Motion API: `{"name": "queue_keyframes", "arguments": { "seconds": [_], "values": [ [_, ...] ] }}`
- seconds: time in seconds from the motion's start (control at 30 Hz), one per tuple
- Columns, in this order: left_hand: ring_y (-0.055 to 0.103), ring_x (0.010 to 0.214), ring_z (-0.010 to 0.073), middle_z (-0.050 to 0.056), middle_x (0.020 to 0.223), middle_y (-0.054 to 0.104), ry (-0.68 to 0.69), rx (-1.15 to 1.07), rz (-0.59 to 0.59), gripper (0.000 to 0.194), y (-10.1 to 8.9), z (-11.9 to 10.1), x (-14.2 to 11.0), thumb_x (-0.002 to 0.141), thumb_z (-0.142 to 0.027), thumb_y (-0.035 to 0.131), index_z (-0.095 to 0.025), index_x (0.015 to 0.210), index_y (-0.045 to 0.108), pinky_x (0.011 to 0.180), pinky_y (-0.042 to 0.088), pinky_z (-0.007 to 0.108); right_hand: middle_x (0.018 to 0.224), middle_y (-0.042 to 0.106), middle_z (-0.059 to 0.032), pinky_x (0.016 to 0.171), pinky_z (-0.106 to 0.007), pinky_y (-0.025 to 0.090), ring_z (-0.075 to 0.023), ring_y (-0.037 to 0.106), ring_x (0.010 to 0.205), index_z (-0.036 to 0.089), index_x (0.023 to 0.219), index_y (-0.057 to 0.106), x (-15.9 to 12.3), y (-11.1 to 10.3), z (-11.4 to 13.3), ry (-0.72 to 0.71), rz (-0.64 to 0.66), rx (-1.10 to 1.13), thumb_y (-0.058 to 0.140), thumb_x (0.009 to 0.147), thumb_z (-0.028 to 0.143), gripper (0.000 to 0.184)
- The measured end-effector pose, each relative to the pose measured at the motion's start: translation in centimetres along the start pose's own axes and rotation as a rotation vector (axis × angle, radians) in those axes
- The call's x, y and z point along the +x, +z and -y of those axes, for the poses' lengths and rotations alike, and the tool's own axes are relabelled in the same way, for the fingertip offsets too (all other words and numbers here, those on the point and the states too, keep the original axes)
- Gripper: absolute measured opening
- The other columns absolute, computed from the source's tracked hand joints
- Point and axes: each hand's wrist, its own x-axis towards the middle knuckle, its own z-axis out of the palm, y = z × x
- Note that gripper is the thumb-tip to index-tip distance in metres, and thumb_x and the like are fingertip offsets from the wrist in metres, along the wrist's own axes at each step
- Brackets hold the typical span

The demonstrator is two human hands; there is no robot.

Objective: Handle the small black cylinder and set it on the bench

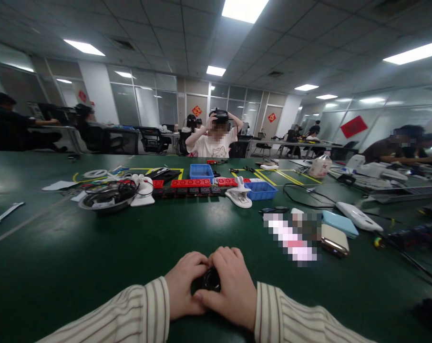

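Both my hands rest together on the green table (pixel 58 257) close to its near edge. My left hand (pixel 182 286) and my right hand (pixel 232 286) are curled round a small black round object (pixel 210 279), of which only a dark patch shows between the fingers. The fingers of both hands are closed over it. Striped sleeves cover both my forearms.
Farther off lie red and black power strips (pixel 190 183), two blue bins (pixel 201 171), a white clamp-like device (pixel 239 195), a metal bowl of cables (pixel 107 197), phones and power banks (pixel 339 223) and black cables at right. A person (pixel 216 136) sits opposite; others work at the sides.
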Motion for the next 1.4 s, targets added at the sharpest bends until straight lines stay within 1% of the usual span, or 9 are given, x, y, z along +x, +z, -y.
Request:
{"name": "queue_keyframes", "arguments": {
  "seconds": [0.13,0.27,0.47,0.63,0.73,0.9,1.07,1.2,1.4],
  "values": [
    [0.049,0.090,0.0229,0.004,0.093,0.052,-0.010,0.000,-0.005,0.037,0.1,-0.1,0.0,0.052,-0.020,0.066,-0.018,0.089,0.058,0.084,0.040,0.036,0.081,0.051,-0.0028,0.074,-0.035,0.032,-0.0185,0.044,0.078,0.017,0.081,0.050,-0.1,-0.5,-0.2,-0.189,0.021,0.108,0.052,0.069,0.032,0.020],
    [0.049,0.091,0.0233,0.004,0.093,0.053,-0.017,0.015,-0.020,0.037,-0.1,-0.6,-0.1,0.054,-0.025,0.069,-0.019,0.090,0.059,0.086,0.039,0.038,0.083,0.053,-0.0041,0.078,-0.038,0.033,-0.0196,0.044,0.082,0.018,0.087,0.050,-0.1,-1.0,0.0,-0.380,0.000,0.242,0.038,0.064,0.021,0.026],
    [0.047,0.098,0.0282,0.008,0.106,0.052,-0.040,0.041,-0.077,0.076,0.0,-0.6,-0.5,0.047,-0.049,0.078,-0.016,0.109,0.050,0.089,0.037,0.045,0.094,0.050,-0.0066,0.081,-0.040,0.035,-0.0210,0.045,0.088,0.016,0.098,0.046,-0.4,-0.4,-0.6,-0.156,-0.142,0.232,0.038,0.081,0.042,0.032],
    [0.048,0.092,0.0272,0.007,0.095,0.054,-0.067,0.098,-0.174,0.072,0.1,-0.8,-0.3,0.039,-0.055,0.079,-0.015,0.093,0.055,0.085,0.038,0.044,0.083,0.047,-0.0052,0.070,-0.037,0.037,-0.0202,0.044,0.077,0.015,0.089,0.045,-0.5,0.4,-1.1,-0.035,-0.184,0.184,0.028,0.083,0.061,0.049],
    [0.050,0.086,0.0244,0.004,0.088,0.055,-0.073,0.138,-0.162,0.060,0.1,-1.0,-0.1,0.040,-0.052,0.080,-0.016,0.082,0.058,0.081,0.040,0.040,0.079,0.047,-0.0039,0.068,-0.036,0.036,-0.0195,0.043,0.074,0.016,0.083,0.046,-0.3,0.6,-0.8,-0.021,-0.157,0.151,0.037,0.079,0.063,0.048],
    [0.051,0.083,0.0217,0.003,0.084,0.056,-0.079,0.122,-0.155,0.052,0.2,-0.7,-0.1,0.043,-0.042,0.081,-0.015,0.082,0.059,0.079,0.041,0.036,0.074,0.048,-0.0021,0.067,-0.033,0.035,-0.0182,0.043,0.073,0.016,0.071,0.049,-0.2,0.0,-0.1,-0.056,-0.086,0.093,0.051,0.078,0.047,0.031],
    [0.052,0.084,0.0210,0.002,0.087,0.058,-0.061,0.069,-0.112,0.053,0.3,-0.1,-0.1,0.042,-0.037,0.083,-0.017,0.087,0.062,0.078,0.042,0.034,0.082,0.054,-0.0042,0.074,-0.035,0.035,-0.0182,0.045,0.080,0.017,0.085,0.055,-0.4,-1.2,0.4,-0.198,0.002,0.121,0.045,0.082,0.028,0.015],
    [0.052,0.085,0.0201,-0.001,0.087,0.057,-0.037,0.048,-0.068,0.044,0.3,0.2,-0.1,0.044,-0.036,0.082,-0.020,0.081,0.064,0.081,0.040,0.035,0.091,0.059,-0.0045,0.077,-0.037,0.035,-0.0186,0.046,0.086,0.018,0.094,0.056,-0.5,-1.5,0.5,-0.364,0.040,0.224,0.033,0.079,0.013,0.028],
    [0.049,0.088,0.0235,0.003,0.094,0.054,-0.007,0.009,-0.033,0.055,0.1,0.3,-0.1,0.052,-0.046,0.075,-0.019,0.096,0.056,0.086,0.037,0.042,0.105,0.055,-0.0072,0.086,-0.041,0.034,-0.0223,0.046,0.096,0.018,0.111,0.048,-0.7,-1.5,0.3,-0.392,0.035,0.351,0.039,0.082,0.034,0.035]
  ]
}}
